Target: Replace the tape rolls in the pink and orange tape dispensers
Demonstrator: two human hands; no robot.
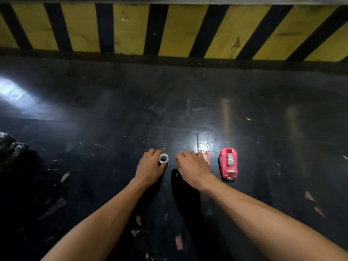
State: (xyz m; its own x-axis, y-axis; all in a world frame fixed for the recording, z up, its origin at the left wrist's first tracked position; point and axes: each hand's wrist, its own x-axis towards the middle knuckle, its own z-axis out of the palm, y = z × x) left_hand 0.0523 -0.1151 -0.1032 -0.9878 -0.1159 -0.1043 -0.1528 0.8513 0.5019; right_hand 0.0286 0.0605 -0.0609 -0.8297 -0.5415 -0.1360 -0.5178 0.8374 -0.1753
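My left hand [150, 166] grips a small white spool-like tape core [163, 158] between thumb and fingers, just above the dark floor. My right hand [192, 166] reaches down over the orange tape dispenser [206, 157], covering most of it; a bit of yellow tape roll [177, 163] shows under the palm's left edge. Whether the fingers are closed on either one is hidden. The pink tape dispenser [228, 163] lies on the floor just right of the orange one, with a clear tape roll seated in it.
The dark glossy floor [113, 119] is littered with small paper scraps [178, 242]. A yellow-and-black striped kerb [169, 31] runs along the far side. A black plastic bag [13, 151] lies at the left.
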